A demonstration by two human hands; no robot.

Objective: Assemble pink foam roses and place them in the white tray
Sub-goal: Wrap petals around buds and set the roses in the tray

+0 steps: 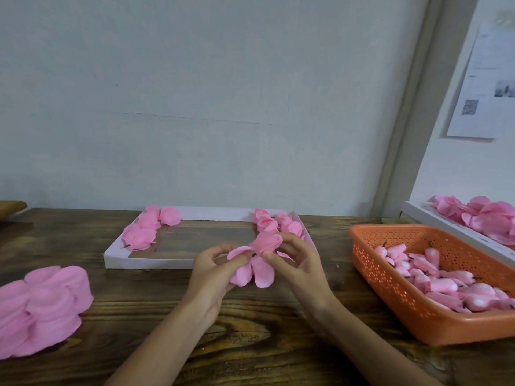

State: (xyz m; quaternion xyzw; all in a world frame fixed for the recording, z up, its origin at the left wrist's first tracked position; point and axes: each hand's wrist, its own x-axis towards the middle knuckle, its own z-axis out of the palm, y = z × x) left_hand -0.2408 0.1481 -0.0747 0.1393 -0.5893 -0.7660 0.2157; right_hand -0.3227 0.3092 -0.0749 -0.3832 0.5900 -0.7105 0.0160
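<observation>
A pink foam rose [257, 257] hangs between both hands above the wooden table, just in front of the white tray [145, 262]. My left hand [213, 270] pinches its loose outer petals from the left. My right hand [296, 263] grips the rolled bud and the base from the right. Finished roses lie in the tray at its far left corner [147, 228] and its far right corner [276, 222]. The tray's middle shows bare brown bottom.
A stack of flat pink petal pieces [41, 307] lies at the left. An orange perforated basket [390, 285] of pink buds with stems stands at the right. Behind it a second white tray [434, 221] holds more pink flowers. A wall rises behind the table.
</observation>
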